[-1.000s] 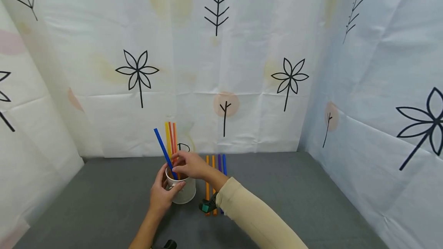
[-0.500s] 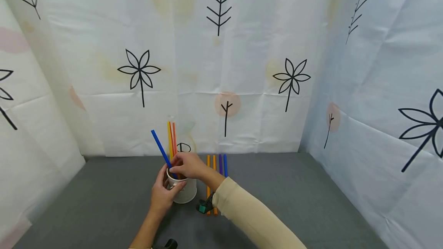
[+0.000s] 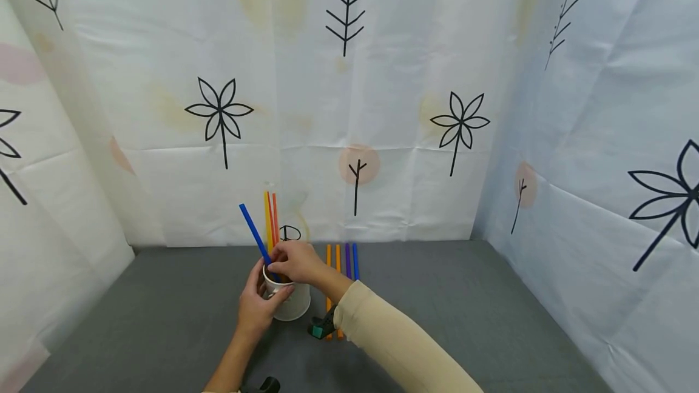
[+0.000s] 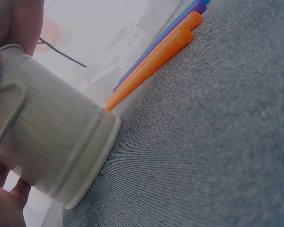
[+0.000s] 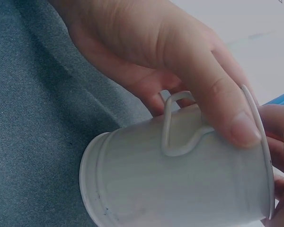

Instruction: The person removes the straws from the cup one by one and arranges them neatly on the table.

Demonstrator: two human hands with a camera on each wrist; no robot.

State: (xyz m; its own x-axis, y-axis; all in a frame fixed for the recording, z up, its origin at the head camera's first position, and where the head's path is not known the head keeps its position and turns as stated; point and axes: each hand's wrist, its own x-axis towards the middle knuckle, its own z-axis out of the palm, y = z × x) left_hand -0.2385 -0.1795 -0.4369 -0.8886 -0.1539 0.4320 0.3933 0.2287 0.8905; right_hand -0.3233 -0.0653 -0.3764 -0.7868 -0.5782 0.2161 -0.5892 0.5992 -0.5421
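A white metal cup (image 3: pixel 295 305) with a small handle stands on the grey cloth. My left hand (image 3: pixel 255 308) grips it near the rim, thumb on the near side and other fingers round the far left. Out of the cup lean a blue straw (image 3: pixel 253 227), tilted left, and yellow (image 3: pixel 268 217) and orange-red straws (image 3: pixel 275 214), more upright. My right hand (image 3: pixel 299 261) is over the cup's mouth, its thumb and fingers pinching the blue straw at the rim. In the right wrist view, the left thumb (image 5: pixel 246 127) presses the cup's wall beside the handle.
Right of the cup lie two orange straws (image 4: pixel 180 40), a purple straw (image 3: pixel 347 259) and another blue straw (image 3: pixel 355 259), side by side and partly hidden by the right forearm. A white patterned curtain (image 3: pixel 404 199) closes off the back and sides of the table.
My right hand has shifted slightly left, and the blue straw leans a little farther left. My left hand keeps its grip on the cup. The head view has shifted slightly.
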